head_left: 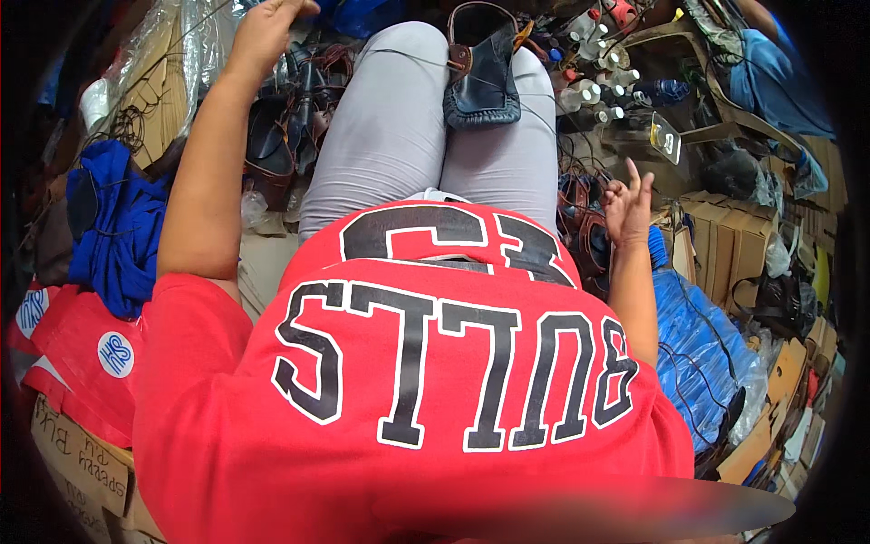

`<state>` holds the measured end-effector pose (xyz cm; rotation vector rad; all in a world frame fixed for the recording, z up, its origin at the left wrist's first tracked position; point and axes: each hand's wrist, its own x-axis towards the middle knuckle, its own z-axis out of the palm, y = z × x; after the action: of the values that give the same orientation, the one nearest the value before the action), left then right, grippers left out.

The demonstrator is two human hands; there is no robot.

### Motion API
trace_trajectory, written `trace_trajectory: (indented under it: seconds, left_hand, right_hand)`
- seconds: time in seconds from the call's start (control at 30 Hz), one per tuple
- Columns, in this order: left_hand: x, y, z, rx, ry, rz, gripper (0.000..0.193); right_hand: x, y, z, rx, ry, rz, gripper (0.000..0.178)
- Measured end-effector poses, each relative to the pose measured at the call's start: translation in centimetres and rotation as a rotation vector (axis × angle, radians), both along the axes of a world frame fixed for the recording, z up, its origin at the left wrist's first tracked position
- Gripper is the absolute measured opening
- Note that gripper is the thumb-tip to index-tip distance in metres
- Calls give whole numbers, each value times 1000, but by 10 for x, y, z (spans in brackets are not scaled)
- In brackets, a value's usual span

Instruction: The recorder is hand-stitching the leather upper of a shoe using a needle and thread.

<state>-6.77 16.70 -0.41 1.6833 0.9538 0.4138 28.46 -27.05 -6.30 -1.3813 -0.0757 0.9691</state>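
A dark leather moccasin-style shoe with a brown collar and a gathered toe edge rests between my thighs, toe toward me. My left hand is raised at the top edge, up and left of the shoe. Its fingers look drawn together and are partly cut off, so what they hold is not clear. To the right of my knees, my right hand is lifted with index finger and thumb apart and the other fingers loosely bent. Nothing shows plainly in it. A thin dark thread crosses the shoe and my right thigh.
Several small bottles stand at the upper right beside a wooden frame. Dark shoes lie left of my legs. Blue cloth and a red bag are farther left; blue plastic and cardboard lie right.
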Motion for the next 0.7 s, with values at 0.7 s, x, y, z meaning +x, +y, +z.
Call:
trace_trajectory:
  seconds: [0.7]
  left_hand:
    - [160, -100, -3, 57, 3, -724, 38]
  right_hand:
    - [-41, 55, 52, -136, -622, 92, 39]
